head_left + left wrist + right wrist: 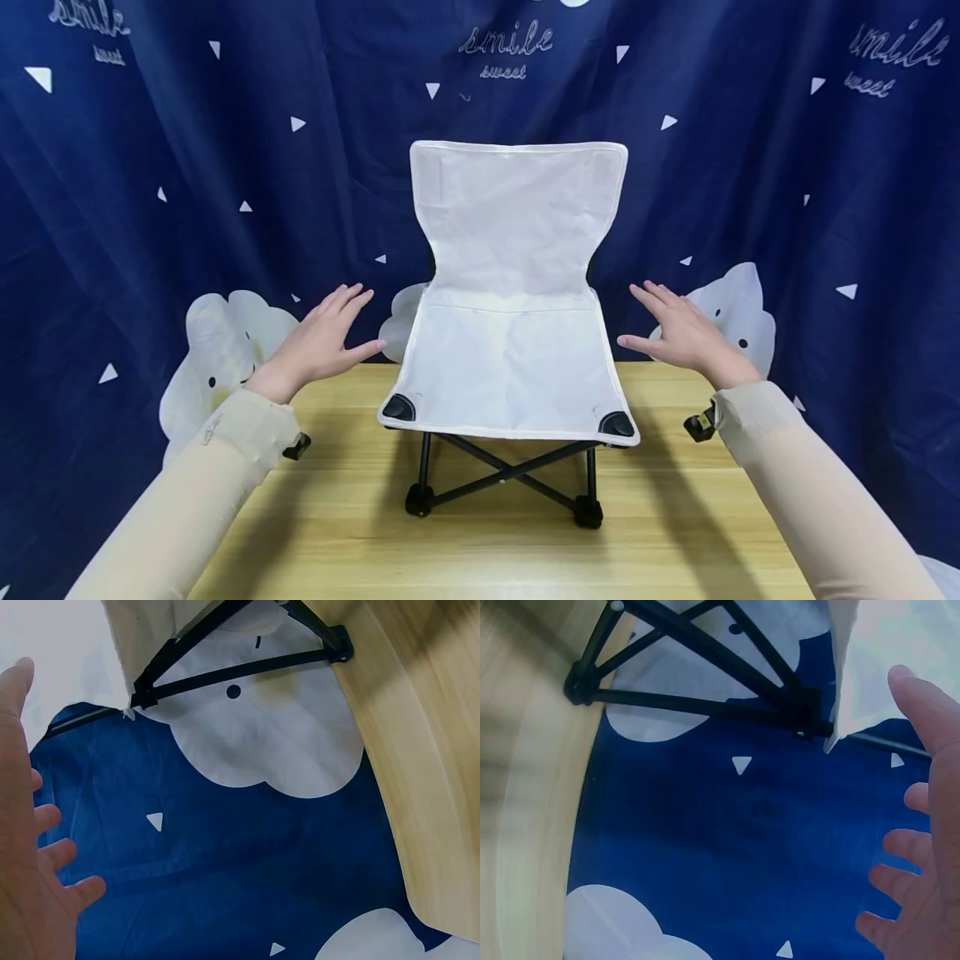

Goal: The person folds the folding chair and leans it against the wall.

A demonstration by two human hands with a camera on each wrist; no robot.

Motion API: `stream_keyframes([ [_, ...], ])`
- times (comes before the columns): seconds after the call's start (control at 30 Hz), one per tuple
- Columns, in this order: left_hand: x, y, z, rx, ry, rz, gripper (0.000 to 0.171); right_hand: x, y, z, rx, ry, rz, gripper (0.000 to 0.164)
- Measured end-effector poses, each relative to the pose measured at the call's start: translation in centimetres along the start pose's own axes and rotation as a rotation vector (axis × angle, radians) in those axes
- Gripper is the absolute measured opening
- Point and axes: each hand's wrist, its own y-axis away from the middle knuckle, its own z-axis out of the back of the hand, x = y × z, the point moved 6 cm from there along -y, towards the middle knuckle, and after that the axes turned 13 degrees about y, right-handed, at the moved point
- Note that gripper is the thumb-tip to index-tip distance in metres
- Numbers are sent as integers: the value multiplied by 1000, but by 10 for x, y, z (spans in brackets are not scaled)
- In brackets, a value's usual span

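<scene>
A white fabric folding chair (510, 358) stands unfolded and upright on the wooden table, facing me. Its dark crossed legs (502, 475) end in black feet, and black patches cover the seat's front corners. To the left of the chair, my left hand (318, 337) hovers with fingers spread, apart from it and holding nothing. My right hand (678, 329) is held likewise on the chair's right side, fingers extended and nothing in it. Each wrist view shows the hand (30, 847) or hand (930, 862) beside the white fabric and dark frame tubes.
Under the chair lies a light wooden tabletop (495, 558). Behind it hangs a dark blue curtain (337, 183) with white triangles, cloud shapes and lettering. Small black devices (701, 423) sit at the wrists, by the beige sleeves (817, 492).
</scene>
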Motion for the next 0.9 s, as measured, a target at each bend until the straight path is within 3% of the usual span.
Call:
stream_keyframes([
  [0.4, -12, 5, 6, -24, 38, -49, 88, 6, 6, 6, -48, -35, 27, 99],
  [0.9, -31, 13, 9, -81, 42, -173, 86, 16, 14, 14, -109, -80, 57, 95],
])
